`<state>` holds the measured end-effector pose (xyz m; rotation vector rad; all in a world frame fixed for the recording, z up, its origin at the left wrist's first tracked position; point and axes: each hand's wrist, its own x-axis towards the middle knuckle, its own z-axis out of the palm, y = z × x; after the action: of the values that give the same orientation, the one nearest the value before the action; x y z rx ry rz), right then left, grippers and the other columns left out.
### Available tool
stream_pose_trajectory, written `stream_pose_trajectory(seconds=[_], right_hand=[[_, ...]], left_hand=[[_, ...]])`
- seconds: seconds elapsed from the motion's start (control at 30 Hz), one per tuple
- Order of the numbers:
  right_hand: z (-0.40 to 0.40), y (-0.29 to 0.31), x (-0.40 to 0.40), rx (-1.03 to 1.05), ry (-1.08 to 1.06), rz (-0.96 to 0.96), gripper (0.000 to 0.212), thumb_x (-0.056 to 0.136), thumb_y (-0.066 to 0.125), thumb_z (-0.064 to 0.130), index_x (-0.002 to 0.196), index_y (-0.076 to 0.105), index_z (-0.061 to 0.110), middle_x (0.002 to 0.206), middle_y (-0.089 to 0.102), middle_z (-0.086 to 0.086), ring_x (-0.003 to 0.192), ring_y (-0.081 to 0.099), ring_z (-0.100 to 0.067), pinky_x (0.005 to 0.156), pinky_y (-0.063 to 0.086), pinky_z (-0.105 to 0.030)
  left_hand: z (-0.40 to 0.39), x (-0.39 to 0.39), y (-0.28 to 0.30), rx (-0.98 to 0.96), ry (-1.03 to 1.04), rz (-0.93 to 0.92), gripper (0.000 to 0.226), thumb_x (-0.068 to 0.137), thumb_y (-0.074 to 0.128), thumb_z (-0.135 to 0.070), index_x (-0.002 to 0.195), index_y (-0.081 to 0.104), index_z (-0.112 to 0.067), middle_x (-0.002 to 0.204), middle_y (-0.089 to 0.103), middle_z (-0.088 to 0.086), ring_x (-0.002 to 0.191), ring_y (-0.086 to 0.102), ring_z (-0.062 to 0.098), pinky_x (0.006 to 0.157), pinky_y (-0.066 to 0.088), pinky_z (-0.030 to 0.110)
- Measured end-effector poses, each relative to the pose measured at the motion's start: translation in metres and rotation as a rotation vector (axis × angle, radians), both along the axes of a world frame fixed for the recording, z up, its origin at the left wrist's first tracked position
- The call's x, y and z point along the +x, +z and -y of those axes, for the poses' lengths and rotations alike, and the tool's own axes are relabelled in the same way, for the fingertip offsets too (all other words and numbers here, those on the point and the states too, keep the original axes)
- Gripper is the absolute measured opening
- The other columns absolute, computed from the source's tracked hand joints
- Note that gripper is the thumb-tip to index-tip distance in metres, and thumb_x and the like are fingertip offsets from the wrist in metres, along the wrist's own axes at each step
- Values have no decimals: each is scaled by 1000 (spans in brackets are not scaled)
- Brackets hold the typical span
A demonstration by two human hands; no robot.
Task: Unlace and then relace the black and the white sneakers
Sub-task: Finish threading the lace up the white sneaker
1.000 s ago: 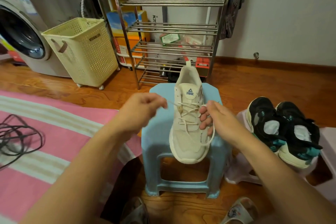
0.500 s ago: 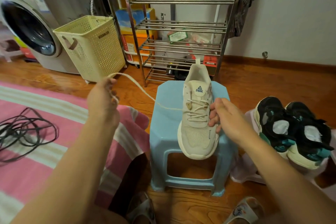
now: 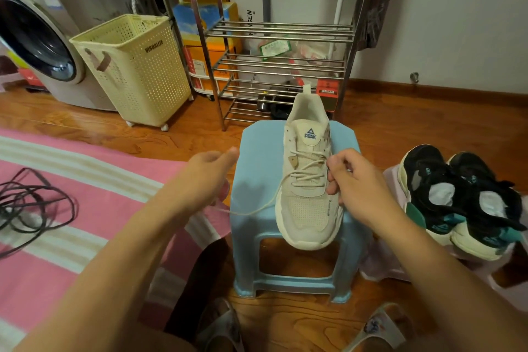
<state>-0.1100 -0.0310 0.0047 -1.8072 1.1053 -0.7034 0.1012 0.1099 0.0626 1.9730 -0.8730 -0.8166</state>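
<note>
Wooden floor [image 3: 400, 128], pink striped mat [image 3: 85, 194] at left, 1 washing machine [image 3: 37, 37], 1 steel rack [image 3: 280, 37], 1 cream laundry basket [image 3: 134, 66] behind. 1 blue stool [image 3: 257, 180] centre, 1 white sneaker [image 3: 308, 177] on its right edge, toe overhanging near edge. 2 black sneakers [image 3: 463, 197] right of stool. Left hand [image 3: 208, 171] blurred, fingers extended, released, left of stool; lace [image 3: 274, 197] trailing below it. Right hand [image 3: 354, 180] curled, pinching lace at sneaker's right eyelets.
</note>
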Motion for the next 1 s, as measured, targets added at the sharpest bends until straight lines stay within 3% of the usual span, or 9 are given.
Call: stream_pose_trajectory(seconds=[0.1, 0.23, 0.37, 0.43, 0.5, 0.63, 0.77, 0.9, 1.0], right_hand=[[-1, 2, 2, -26, -5, -32, 21, 103, 48, 38, 92, 59, 25, 74, 67, 1, 55, 58, 3, 59, 47, -33], [-6, 5, 2, -78, -24, -73, 18, 104, 48, 35, 93, 59, 26, 77, 66, 6, 64, 60, 0, 63, 47, -29], [-27, 15, 8, -580, 63, -231, 30, 100, 53, 33, 129, 57, 27, 118, 52, 11, 100, 52, -5, 79, 45, -26], [-42, 22, 16, -539, 314, -112, 51, 98, 59, 28, 146, 44, 36, 131, 47, 24, 114, 51, -4, 94, 44, -24], [-56, 21, 24, -319, 506, -25, 63, 96, 65, 26, 149, 37, 44, 118, 55, 34, 98, 61, -7, 89, 48, -22], [-63, 6, 26, -379, 524, -85, 21, 98, 59, 28, 117, 69, 29, 86, 69, 14, 82, 63, -7, 80, 53, -38], [-70, 6, 27, -450, 593, -188, 24, 98, 58, 40, 118, 67, 31, 98, 61, 25, 85, 57, 0, 79, 46, -22], [-74, 15, 41, -22, 407, 124, 32, 94, 66, 35, 126, 61, 33, 95, 67, 24, 65, 60, -10, 65, 48, -24], [-78, 20, 50, 153, 304, 319, 12, 99, 61, 20, 109, 65, 23, 88, 72, 0, 63, 65, -20, 57, 51, -36]], left_hand=[[-2, 4, -5, 167, -61, 267, 45, 107, 39, -26, 64, 48, -14, 61, 55, 2, 63, 48, 20, 63, 36, 33], [-11, 26, -14, 291, 45, 646, 22, 104, 32, -17, 86, 43, -12, 105, 64, 15, 103, 46, 34, 84, 44, 41], [-12, 15, 9, 81, -97, 645, 38, 106, 41, -37, 72, 43, -20, 74, 58, 3, 72, 51, 24, 65, 39, 40], [-11, -8, 17, -84, -314, 587, 41, 105, 38, -49, 74, 48, -24, 66, 57, -1, 68, 54, 18, 65, 43, 43], [-14, -23, 14, -152, -425, 508, 30, 100, 34, -48, 81, 50, -30, 69, 58, -7, 67, 54, 12, 69, 45, 46], [-8, -9, -1, -273, -235, 297, 11, 86, 38, -28, 87, 48, -33, 66, 53, -12, 61, 45, 15, 60, 40, 44], [-3, -5, 0, -427, -55, -104, 33, 101, 36, -2, 98, 56, -28, 60, 47, -7, 53, 37, 15, 54, 31, 31], [4, -31, -1, -556, -68, -204, 29, 110, 35, -14, 128, 56, -24, 111, 76, -4, 95, 66, 14, 82, 48, 35], [5, -55, -2, -516, -173, -404, 36, 110, 37, -12, 142, 48, -26, 127, 71, -3, 85, 69, 14, 58, 53, 26]])
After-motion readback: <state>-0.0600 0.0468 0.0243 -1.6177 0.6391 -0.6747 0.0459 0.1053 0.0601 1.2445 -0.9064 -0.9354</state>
